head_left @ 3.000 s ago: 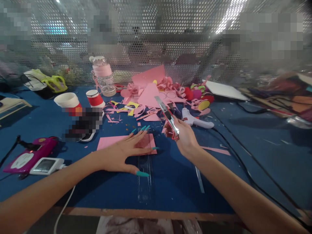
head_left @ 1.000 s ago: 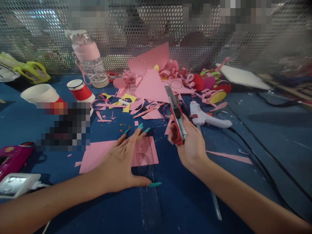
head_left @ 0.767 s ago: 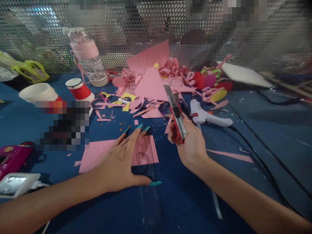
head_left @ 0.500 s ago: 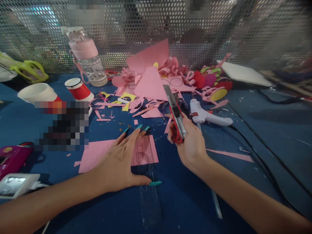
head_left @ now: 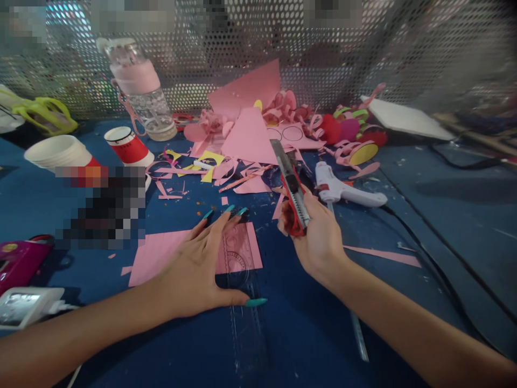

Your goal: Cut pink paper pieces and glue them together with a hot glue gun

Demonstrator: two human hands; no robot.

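A clear water bottle [head_left: 141, 91] with a pink band is stood at the back left of the blue bench [head_left: 444, 215], against a perforated metal screen [head_left: 323, 59]. Two paper cups [head_left: 127, 146] are laid on their sides near it. Pink paper scraps [head_left: 246, 140] are heaped at the middle back, and a white glue gun [head_left: 343, 189] is laid just right of them.

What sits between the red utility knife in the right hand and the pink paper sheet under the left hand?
Nothing visible. The red utility knife, in the right hand, is raised right of the pink paper sheet, with only bare blue tabletop between. The left hand presses a clear plastic ruler there.
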